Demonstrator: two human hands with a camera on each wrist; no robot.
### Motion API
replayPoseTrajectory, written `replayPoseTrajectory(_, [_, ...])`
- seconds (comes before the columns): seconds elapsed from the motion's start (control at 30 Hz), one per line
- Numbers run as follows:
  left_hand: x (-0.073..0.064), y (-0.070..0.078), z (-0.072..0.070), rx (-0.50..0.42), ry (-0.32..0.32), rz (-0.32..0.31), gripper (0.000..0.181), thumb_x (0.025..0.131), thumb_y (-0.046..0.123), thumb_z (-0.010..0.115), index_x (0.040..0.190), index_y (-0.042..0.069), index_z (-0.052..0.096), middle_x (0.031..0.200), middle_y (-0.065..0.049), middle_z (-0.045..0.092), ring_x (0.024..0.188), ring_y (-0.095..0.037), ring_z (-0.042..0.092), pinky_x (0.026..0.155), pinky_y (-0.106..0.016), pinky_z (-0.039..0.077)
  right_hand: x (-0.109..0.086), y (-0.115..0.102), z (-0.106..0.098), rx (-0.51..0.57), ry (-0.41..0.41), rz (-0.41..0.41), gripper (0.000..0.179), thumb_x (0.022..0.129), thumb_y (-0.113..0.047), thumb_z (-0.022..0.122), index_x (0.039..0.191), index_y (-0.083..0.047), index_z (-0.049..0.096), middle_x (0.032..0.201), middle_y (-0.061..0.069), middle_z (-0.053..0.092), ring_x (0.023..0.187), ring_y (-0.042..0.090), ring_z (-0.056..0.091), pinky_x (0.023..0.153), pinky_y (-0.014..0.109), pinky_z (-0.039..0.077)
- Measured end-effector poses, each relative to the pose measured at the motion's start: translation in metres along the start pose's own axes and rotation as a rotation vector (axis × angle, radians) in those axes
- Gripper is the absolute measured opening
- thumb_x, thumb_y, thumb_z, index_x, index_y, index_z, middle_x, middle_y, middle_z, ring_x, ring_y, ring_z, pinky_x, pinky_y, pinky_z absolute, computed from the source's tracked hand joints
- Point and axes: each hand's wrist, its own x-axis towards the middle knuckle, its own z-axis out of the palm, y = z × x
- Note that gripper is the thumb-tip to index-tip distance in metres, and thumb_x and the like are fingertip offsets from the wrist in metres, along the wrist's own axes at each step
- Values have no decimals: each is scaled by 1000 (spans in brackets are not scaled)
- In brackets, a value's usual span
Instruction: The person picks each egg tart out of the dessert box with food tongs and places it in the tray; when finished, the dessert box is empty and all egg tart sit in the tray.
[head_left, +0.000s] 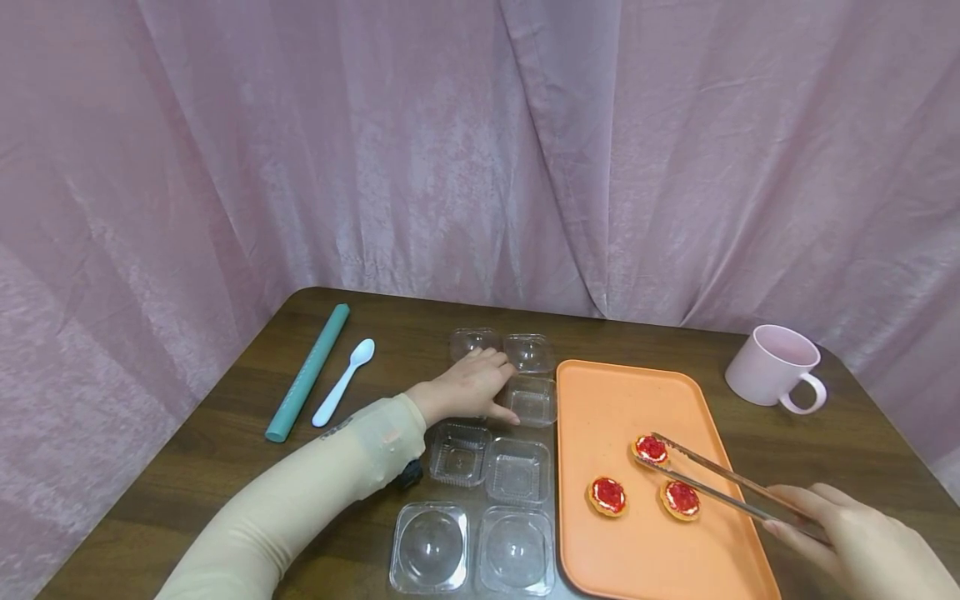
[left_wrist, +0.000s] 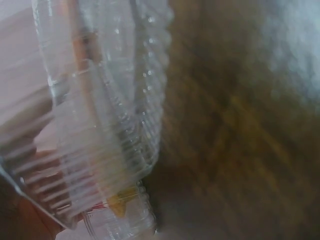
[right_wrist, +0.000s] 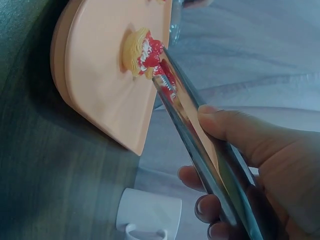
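Observation:
My right hand (head_left: 855,533) holds metal tongs (right_wrist: 192,137) over the orange tray (head_left: 622,567). The tong tips stand on either side of a small tart (head_left: 650,450) with a red and white topping; a firm pinch cannot be made out. Two similar tarts lie nearer on the tray, one on the left (head_left: 607,497) and one on the right (head_left: 681,500). My left hand (head_left: 472,385) reaches over the back left clear plastic container (head_left: 475,340), its thumb extended sideways; the fingertips' contact is hidden. Clear ribbed plastic (left_wrist: 145,100) fills the left wrist view, blurred.
More clear containers stand left of the tray, with square bases (head_left: 459,456) and domed lids (head_left: 430,547). A pink mug (head_left: 772,367) stands back right. A white spoon (head_left: 345,383) and a teal tube (head_left: 309,375) lie at the left. Pink curtain hangs behind the table.

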Motion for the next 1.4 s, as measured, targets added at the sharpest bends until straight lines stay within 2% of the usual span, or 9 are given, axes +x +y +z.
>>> replayPoseTrajectory(0.37, [-2,-1,1,9,24,12,76,74,64,69,124,8,60,118,-4,59,110,-20,51,102,-39,41,-2,0,3,6,2,11,36,72,-39,80,103,-24,70,85,-12,61,62,-11,43,51,32,41])
replayPoseTrajectory(0.57, [-3,0,0,8,23,7,76,74,64,69,124,8,60,117,-5,59,109,-20,51,99,-39,42,-3,-1,4,11,6,23,37,72,-41,80,104,-24,70,82,-13,59,61,-11,38,50,28,38])
replayPoseTrajectory(0.8, [-4,-2,4,-6,9,-1,78,74,65,68,127,8,57,121,-6,58,113,-21,51,105,-40,40,-1,4,5,27,-49,52,40,73,-43,79,106,-21,69,84,-12,59,62,-9,42,53,33,41])
replayPoseTrajectory(0.93, [-7,-6,4,-41,14,-3,80,75,65,67,133,11,53,125,-5,57,117,-21,50,109,-41,37,-3,9,6,36,-60,75,42,74,-43,78,107,-19,69,78,-19,52,62,-10,38,52,27,37])
replayPoseTrajectory(1.0, [-10,-9,2,-64,27,-2,80,75,64,67,135,13,52,126,-4,57,118,-21,50,109,-41,36,-5,11,7,50,-51,81,41,74,-43,79,106,-18,70,77,-21,48,61,-10,35,52,24,33])
replayPoseTrajectory(1.17, [-19,-16,-7,-119,88,-15,76,76,60,69,135,15,53,126,-4,57,121,-23,49,110,-41,34,-10,13,9,106,35,72,40,71,-37,82,103,-15,70,73,-26,41,60,-10,30,53,21,26])
replayPoseTrajectory(1.4, [-35,-27,-10,-198,158,-67,75,76,55,73,135,14,53,128,-6,57,122,-27,50,107,-44,36,-8,8,6,149,97,61,40,72,-33,81,106,-16,68,71,-25,39,59,-10,30,53,21,24])
